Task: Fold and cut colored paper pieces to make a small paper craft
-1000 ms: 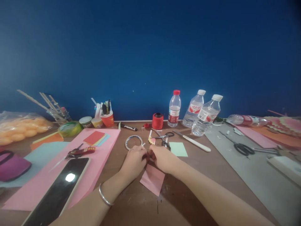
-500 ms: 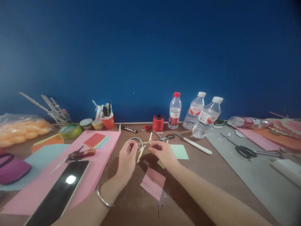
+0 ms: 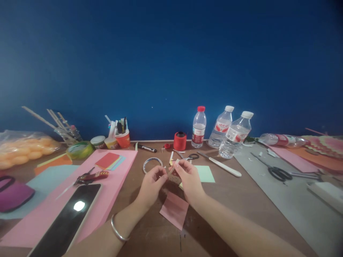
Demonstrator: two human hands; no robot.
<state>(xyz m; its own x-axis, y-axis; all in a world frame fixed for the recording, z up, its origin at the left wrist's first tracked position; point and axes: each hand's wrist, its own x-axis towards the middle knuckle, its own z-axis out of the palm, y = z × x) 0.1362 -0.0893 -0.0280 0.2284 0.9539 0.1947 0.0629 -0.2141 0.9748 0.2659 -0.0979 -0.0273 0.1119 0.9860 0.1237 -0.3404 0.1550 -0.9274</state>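
My left hand is closed in a pinch at the lower end of a narrow pale paper strip. At the upper end, my right hand pinches the same strip between thumb and forefinger, so it slants up to the right. Just beneath my hands lies a pink paper square on the table. Behind my left hand rests a roll of tape. A light green paper square and scissors are beyond my right hand, close to some small paper scraps.
A red thread spool and upright bottles stand by the blue wall. A white-handled knife lies right of centre. On the left are a phone, pink paper and a cup of pens. Black-handled scissors lie at right.
Both hands have come nearer to me and closer together. The strip, level between them before, now slants. The tape roll, partly behind my left hand earlier, shows more fully.
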